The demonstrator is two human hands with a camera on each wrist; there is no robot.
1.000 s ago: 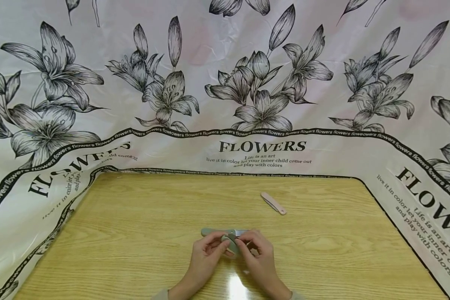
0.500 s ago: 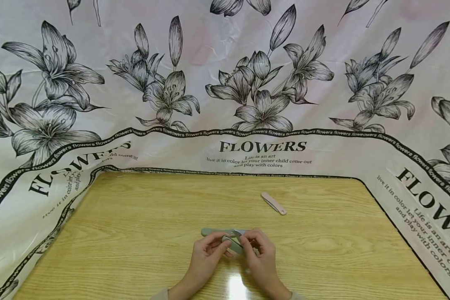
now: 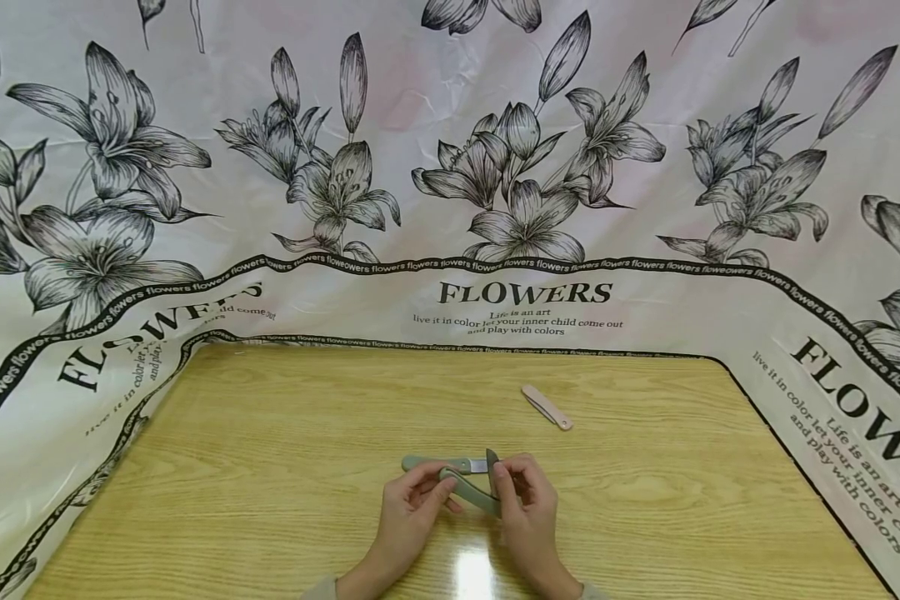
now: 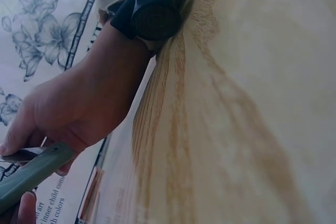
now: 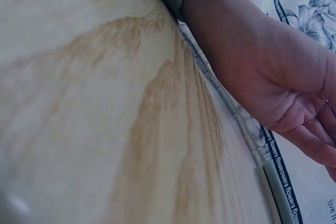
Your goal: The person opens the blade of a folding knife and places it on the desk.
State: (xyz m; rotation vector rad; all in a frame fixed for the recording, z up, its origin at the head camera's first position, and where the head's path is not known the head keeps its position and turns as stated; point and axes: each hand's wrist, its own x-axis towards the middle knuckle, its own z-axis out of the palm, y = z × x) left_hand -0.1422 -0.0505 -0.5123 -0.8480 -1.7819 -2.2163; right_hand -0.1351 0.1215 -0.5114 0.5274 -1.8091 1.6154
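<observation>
Between my two hands is a green folding knife with its blade part-way out. My left hand point(image 3: 412, 504) holds the far end of its green handle point(image 3: 474, 495). With thumb and fingers, my right hand point(image 3: 527, 500) pinches the dark-looking blade point(image 3: 492, 460), which stands up at a steep angle from the handle. The left wrist view shows this handle point(image 4: 37, 176) and part of the blade point(image 4: 23, 155) close up by the right hand's fingers. Just beyond my hands, a second green folding knife point(image 3: 433, 464) lies on the table, its shiny blade swung out to the right.
A pink folding knife point(image 3: 547, 407), folded up, lies farther back, right of centre. All of this is on a wood-grain tabletop point(image 3: 270, 467). White flower-printed cloth point(image 3: 525, 304) rises along the table's back and sides.
The right hand has shifted slightly right, swinging the held knife's blade out and up from its handle. My left hand stays nearly in place. The knives on the table have not moved.
</observation>
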